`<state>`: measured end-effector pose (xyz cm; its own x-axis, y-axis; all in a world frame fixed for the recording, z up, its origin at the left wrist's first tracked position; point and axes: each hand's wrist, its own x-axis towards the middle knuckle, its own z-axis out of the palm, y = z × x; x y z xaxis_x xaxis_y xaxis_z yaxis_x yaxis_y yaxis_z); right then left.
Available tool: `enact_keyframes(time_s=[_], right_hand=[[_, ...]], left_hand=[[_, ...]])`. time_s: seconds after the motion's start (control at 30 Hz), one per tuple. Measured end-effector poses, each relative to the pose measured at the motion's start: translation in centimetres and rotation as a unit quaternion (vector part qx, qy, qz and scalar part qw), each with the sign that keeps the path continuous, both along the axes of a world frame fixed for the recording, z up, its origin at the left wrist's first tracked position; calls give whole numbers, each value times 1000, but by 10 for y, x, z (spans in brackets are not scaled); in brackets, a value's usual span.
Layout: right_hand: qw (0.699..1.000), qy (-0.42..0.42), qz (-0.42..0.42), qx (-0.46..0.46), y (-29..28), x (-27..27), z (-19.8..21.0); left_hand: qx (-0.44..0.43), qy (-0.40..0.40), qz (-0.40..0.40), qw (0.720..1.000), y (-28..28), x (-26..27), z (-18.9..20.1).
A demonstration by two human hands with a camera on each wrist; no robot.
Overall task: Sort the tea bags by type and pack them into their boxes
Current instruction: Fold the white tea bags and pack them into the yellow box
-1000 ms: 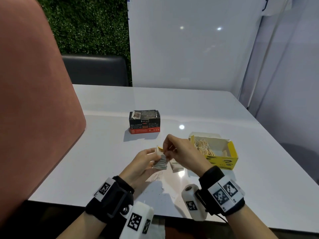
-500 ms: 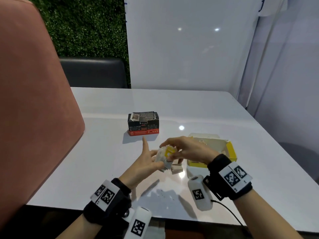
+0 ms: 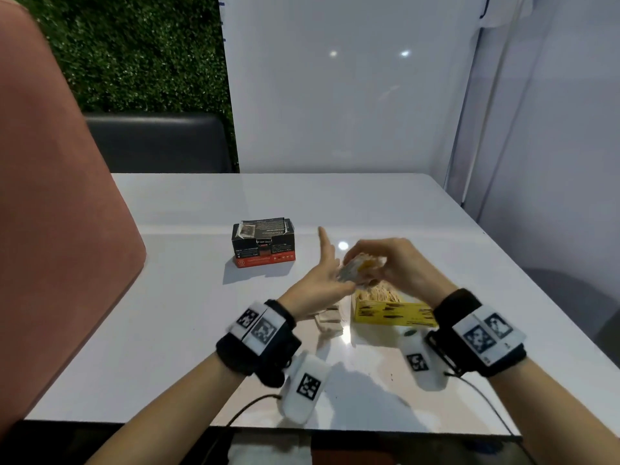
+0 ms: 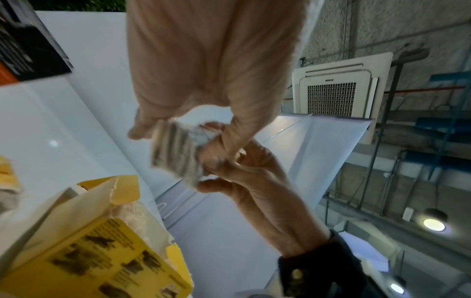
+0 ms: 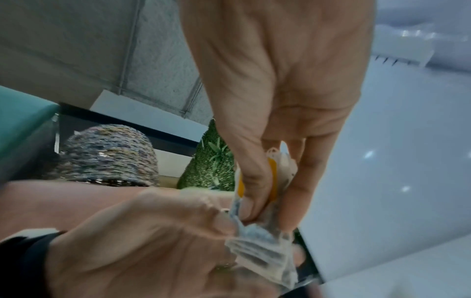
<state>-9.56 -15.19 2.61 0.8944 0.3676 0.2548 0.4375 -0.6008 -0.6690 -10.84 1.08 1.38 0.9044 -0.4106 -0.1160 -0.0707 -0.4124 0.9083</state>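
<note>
A small stack of tea bags (image 3: 355, 270) with yellow tags is held in the air between both hands, just above the open yellow box (image 3: 392, 312). My left hand (image 3: 330, 280) holds the stack (image 4: 175, 155) between thumb and fingers, its index finger pointing up. My right hand (image 3: 372, 273) pinches the tag end of the stack (image 5: 270, 175) from above. The yellow box holds several pale tea bags (image 3: 379, 292). A black and red box (image 3: 263, 246) stands farther back on the left, with tea bags inside. Two loose tea bags (image 3: 330, 322) lie on the table under my left wrist.
The white table (image 3: 174, 313) carries only the two boxes and the loose bags. A pink chair back (image 3: 60, 213) rises at the left edge. A white wall panel (image 3: 335, 112) stands behind the table, and a dark seat (image 3: 157, 142) at the far left.
Both hands have carried the stack to the right and away from me, from beside the yellow box to above it. My left index finger has straightened.
</note>
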Motion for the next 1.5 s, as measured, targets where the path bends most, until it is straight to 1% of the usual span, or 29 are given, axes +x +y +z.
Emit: enact_keyframes(time_s=[0.07, 0.13, 0.2, 0.27, 0.4, 0.53, 0.63, 0.7, 0.8, 0.9, 0.97, 1.07, 1.13, 1.2, 1.33, 1.5], right_hand=[[999, -17, -29, -32, -31, 12, 6], [992, -48, -66, -99, -58, 26, 8], [982, -43, -78, -169, -75, 36, 5], [967, -25, -68, -245, -81, 41, -1], [922, -20, -28, -385, -80, 46, -16], [885, -21, 31, -464, -78, 46, -27], [863, -23, 46, -502, -77, 46, -34], [863, -27, 56, -502, -74, 46, -39], [872, -59, 62, -482, -71, 48, -46], [873, -110, 31, -475, -71, 46, -47], [890, -114, 0, -442, -73, 40, -47], [931, -78, -76, -349, -74, 32, -45], [941, -58, -135, -305, -70, 32, -47], [942, -42, -170, -287, -61, 33, -50], [938, -37, -173, -298, -45, 33, -57], [912, -66, -201, -351, -47, 33, -60]], left_hand=[[65, 9, -19, 998, -11, 10, -2], [132, 27, -23, 991, -21, 22, -11], [159, 54, -15, 986, -29, 32, -22], [177, 59, 0, 982, -35, 42, -31], [191, 30, 6, 981, -39, 49, -37], [213, 15, -5, 977, -39, 54, -44], [222, 1, -10, 975, -38, 56, -48], [225, -2, -20, 974, -38, 59, -50], [229, 4, -28, 973, -38, 63, -54], [220, 8, -22, 975, -37, 66, -58], [222, 9, -17, 975, -37, 68, -59], [229, 10, -13, 973, -37, 71, -63], [230, 8, -10, 973, -36, 73, -65], [229, 4, -11, 973, -35, 75, -67], [214, 11, -21, 976, -34, 79, -74], [196, 32, -27, 980, -30, 84, -80]])
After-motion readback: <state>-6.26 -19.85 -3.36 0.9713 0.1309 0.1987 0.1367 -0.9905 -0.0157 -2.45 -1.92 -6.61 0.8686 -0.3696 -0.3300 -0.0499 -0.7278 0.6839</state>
